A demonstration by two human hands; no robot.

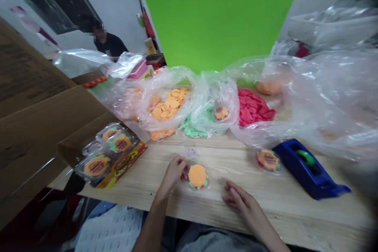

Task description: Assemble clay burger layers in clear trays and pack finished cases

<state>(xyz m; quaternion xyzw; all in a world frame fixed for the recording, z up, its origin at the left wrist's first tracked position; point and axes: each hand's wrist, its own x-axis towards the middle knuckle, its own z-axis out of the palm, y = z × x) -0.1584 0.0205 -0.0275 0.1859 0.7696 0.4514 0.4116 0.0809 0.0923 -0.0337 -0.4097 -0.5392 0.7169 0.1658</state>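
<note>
Our left hand (pixel 174 171) held the burger (pixel 197 176) in its grip at 9 o'clock; right hand (pixel 240 201) lay open. Layers needed centring, we judged.

Small packing workshop: wooden bench (pixel 242 201), plastic bags (pixel 310 98) of orange, green and red foam pieces, tray of packed toys (pixel 113 153), blue tape dispenser (pixel 307 169), cardboard boxes (pixel 35 126), co-worker (pixel 106 41) behind.

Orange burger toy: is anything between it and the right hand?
Nothing visible. Only bare table lies between the right hand and the orange burger toy; the left hand is at its other side.
</note>
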